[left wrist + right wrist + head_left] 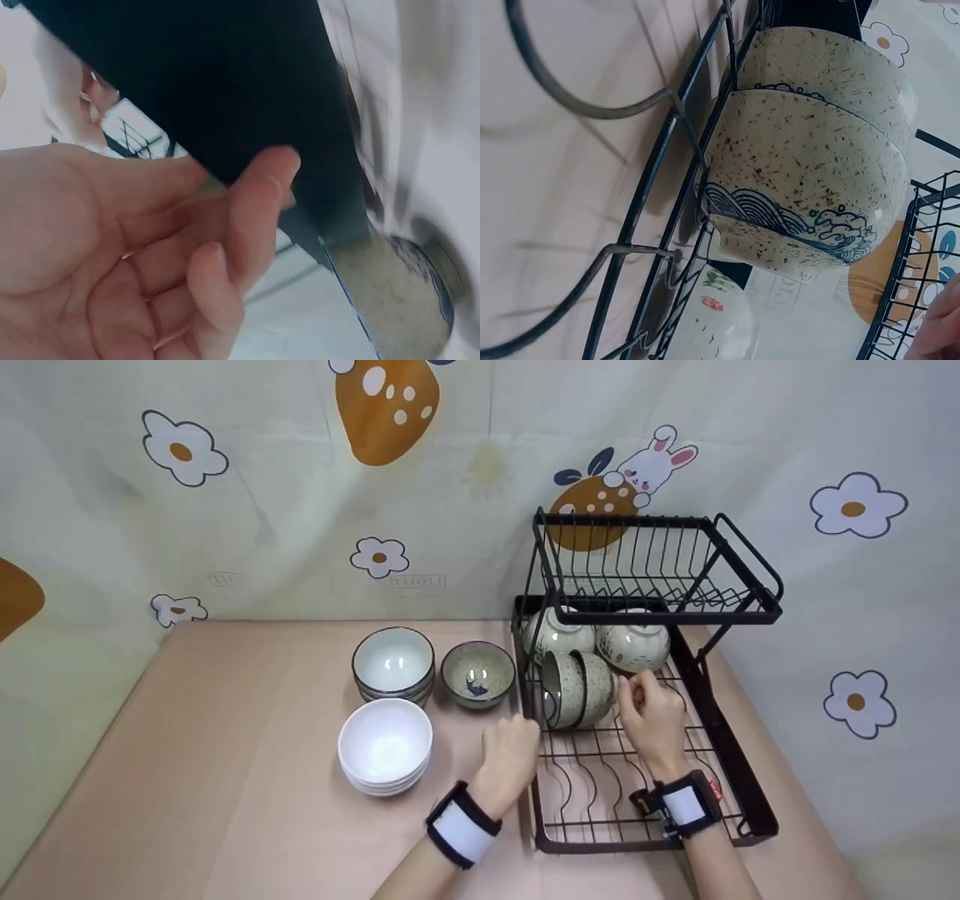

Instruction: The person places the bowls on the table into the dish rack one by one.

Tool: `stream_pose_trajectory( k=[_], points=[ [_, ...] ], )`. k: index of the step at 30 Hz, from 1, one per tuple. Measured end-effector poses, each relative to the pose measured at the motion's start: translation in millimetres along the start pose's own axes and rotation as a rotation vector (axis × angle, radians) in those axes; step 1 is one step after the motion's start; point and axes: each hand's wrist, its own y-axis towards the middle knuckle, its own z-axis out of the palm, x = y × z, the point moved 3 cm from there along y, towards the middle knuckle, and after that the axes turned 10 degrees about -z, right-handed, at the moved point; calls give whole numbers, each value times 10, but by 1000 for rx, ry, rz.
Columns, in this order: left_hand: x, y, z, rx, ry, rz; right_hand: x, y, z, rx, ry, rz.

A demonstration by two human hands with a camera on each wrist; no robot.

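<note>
In the rack's lower tier, two nested speckled bowls [595,690] with a blue wave pattern stand on their sides, mouths facing left. My right hand [654,718] is beside their foot, fingers loosely bent; in the right wrist view its fingers [939,324] appear apart from the bowls. Against the left rail of the black dish rack [660,846] is my left hand [510,754]. The left wrist view shows its fingers [251,217] loosely curled, overlapping the black rail, with nothing held. Behind the speckled pair sit two pale patterned bowls [634,641], bottoms up.
One speckled bowl [478,679] stands upright just left of the rack. Further left are a stack of dark-rimmed bowls [394,660] and a stack of white bowls [385,742]. The rack's upper wire tier [660,615] overhangs the back of the lower one.
</note>
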Motion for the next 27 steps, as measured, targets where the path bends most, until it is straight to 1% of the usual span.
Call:
stream_pose_trajectory(
  k=[3,5,9,12,15,19,23,27],
  points=[
    [81,104,31,-91,18,-20,5,13,4,-11,7,-11],
    [139,183,83,-138,29,-24,10,21,8,-13,9,-20],
    [259,302,274,-138,43,-36,13,22,16,-16,2,-30],
    [342,339,417,-139,67,-53,12,13,20,-5,-3,-41],
    [395,365,502,-144,81,-61,4,8,25,10,-7,-51],
    [418,381,510,-161,84,-52,-3,8,29,20,-15,-55],
    [423,369,467,-167,78,-57,-5,0,29,27,-18,-51],
    [428,364,426,-149,57,-58,-10,-5,25,29,-30,-52]
  ],
)
